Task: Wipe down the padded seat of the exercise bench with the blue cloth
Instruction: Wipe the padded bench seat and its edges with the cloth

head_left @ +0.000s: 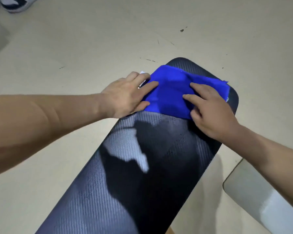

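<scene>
Head camera looks down at the blue cloth (174,92), lying on the far end of the padded seat (142,166). The left hand (125,97) and right hand (211,112) press it flat with straight fingers (150,85), gripping nothing. It looks soft, light and floppy, so flat palms on top should slide it best.

Scuffed beige floor (91,39); perhaps sneakers (15,3) at far-left corner.
</scene>
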A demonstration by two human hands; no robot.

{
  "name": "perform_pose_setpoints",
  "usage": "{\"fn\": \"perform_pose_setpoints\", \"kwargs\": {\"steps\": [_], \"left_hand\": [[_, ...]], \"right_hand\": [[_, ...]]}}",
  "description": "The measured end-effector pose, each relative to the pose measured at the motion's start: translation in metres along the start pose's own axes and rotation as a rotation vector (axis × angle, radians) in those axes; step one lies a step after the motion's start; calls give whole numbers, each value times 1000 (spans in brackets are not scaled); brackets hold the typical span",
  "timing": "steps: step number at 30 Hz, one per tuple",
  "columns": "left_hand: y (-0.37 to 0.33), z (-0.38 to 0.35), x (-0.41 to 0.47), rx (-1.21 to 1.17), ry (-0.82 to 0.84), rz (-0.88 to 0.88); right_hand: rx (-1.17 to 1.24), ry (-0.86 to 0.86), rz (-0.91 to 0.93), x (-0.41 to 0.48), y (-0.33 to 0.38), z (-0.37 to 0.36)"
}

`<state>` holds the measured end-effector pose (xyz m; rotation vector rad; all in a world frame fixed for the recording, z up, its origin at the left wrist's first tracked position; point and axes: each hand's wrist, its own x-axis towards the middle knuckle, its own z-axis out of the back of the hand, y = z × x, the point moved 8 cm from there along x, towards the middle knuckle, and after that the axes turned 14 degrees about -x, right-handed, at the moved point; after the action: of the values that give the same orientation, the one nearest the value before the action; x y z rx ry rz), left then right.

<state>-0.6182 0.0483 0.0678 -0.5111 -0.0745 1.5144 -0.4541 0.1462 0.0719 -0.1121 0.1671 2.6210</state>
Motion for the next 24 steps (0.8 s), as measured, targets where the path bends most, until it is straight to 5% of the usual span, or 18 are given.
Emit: {"fn": "perform_pose_setpoints", "kwargs": {"steps": [7,15,20,24], "left_hand": [[14,-20,-75,-32,296,39],[-11,-52,-196,-114,278,132],[-34,-55,-237,64,400,-69],[-19,-33,-199,-42,198,-42]], "right_hand": [[-80,86,6,-30,48,-27],[-190,198,150,-101,127,-43],[-178,264,199,-151,169,-44],[-158,220,110,-122,165,-33]]}}
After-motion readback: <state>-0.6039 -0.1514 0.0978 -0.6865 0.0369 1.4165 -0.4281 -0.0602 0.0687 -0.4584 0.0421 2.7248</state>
